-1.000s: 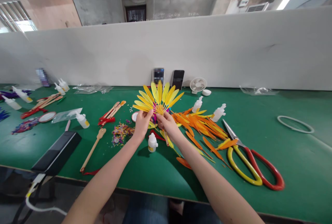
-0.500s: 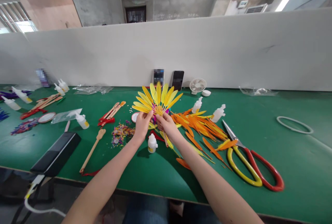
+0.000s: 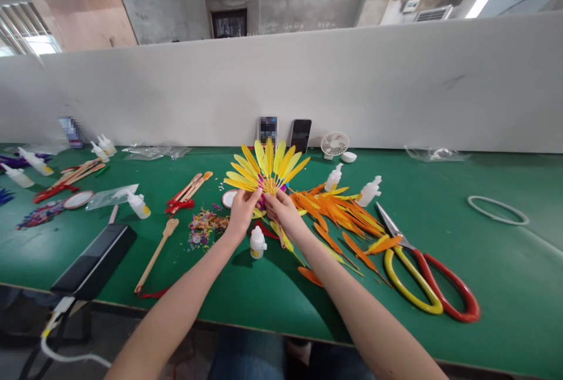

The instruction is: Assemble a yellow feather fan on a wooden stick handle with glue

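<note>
A fan of yellow feathers [image 3: 266,168] is held upright above the green table [image 3: 484,263]. My left hand [image 3: 241,211] pinches its lower left edge, and my right hand [image 3: 284,210] pinches the base where the quills meet. Both hands are closed on the fan. A small white glue bottle [image 3: 257,241] stands just below my hands. Loose orange feathers [image 3: 338,210] lie spread on the table to the right of my right hand.
Two pairs of scissors [image 3: 422,274], yellow- and red-handled, lie at the right, with a white ring [image 3: 497,210] beyond. Glue bottles [image 3: 368,190], wooden sticks [image 3: 189,189], a wooden spoon [image 3: 157,251], confetti [image 3: 204,224], a black box [image 3: 94,260], a phone [image 3: 301,135] and a small fan [image 3: 335,144] surround the work.
</note>
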`<control>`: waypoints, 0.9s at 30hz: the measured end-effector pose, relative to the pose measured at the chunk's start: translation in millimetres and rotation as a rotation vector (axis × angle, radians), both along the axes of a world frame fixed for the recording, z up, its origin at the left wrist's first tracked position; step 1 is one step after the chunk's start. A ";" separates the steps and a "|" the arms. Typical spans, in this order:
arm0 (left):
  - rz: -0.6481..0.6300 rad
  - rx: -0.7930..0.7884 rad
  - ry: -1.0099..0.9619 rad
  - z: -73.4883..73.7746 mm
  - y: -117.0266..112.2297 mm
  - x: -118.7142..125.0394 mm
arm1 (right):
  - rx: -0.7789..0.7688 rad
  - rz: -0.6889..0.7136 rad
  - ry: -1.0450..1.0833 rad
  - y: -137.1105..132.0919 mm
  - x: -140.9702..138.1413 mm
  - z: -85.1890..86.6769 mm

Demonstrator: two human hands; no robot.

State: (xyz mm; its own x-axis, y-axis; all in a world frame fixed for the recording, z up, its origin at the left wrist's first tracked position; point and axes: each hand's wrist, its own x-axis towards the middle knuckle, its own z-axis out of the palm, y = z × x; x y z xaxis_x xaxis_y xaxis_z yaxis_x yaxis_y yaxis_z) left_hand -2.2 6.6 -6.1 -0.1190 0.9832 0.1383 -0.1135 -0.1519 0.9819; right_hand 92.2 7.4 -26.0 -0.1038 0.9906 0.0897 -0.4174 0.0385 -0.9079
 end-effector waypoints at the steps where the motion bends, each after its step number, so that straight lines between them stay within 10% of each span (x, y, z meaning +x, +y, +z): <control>1: 0.002 -0.003 0.001 0.1 -0.1 0.1 | -0.001 -0.003 0.001 0.2 0.0 -0.1; 27: 0.022 0.016 0.035 -5.5 1.9 -0.7 | 0.029 0.018 0.021 -1.1 0.6 -1.0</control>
State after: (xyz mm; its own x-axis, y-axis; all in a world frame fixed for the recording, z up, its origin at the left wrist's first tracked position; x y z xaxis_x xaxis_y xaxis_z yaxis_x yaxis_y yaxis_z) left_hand -2.9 8.5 -11.5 -0.1353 0.9780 0.1587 -0.0759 -0.1700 0.9825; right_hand 92.8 6.3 -27.0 -0.1192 0.9855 0.1208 -0.4376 0.0571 -0.8974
